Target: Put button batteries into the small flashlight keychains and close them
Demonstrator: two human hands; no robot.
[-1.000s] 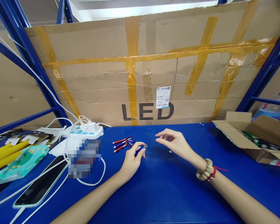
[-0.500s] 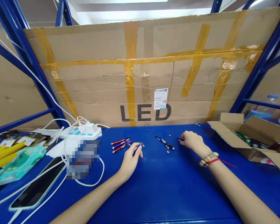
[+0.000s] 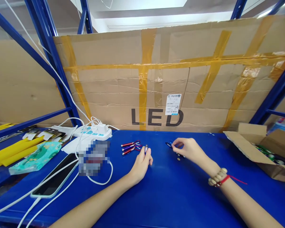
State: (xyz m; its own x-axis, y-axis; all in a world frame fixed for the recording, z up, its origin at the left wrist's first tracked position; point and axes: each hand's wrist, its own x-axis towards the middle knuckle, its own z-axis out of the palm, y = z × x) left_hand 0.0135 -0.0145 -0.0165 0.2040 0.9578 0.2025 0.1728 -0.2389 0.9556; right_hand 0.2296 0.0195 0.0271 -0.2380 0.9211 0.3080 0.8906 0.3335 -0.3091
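My left hand (image 3: 142, 165) grips a small tube (image 3: 146, 148) — mostly hidden — above the blue table (image 3: 173, 193). Whether my right hand (image 3: 188, 153) pinches the dark clip (image 3: 168, 144) toward the far edge, I can't tell. Room spreads nearward; a cut-off cardboard box (image 3: 267, 169) crowds the right edge.

Your left hand (image 3: 141, 164) covers most of the small tube (image 3: 146, 148) it grips, leaving only the end showing. Your right hand (image 3: 186, 149) hides much of a dark slim piece (image 3: 181, 155), and you can't tell whether its fingers pinch the dark clip (image 3: 167, 144). The disc (image 3: 178, 159) below is too small to identify. A pixelated patch (image 3: 93, 158) masks something (some dark red comes through). The right edge crops your open carton (image 3: 238, 145); the label (image 3: 173, 104) print is unreadable.
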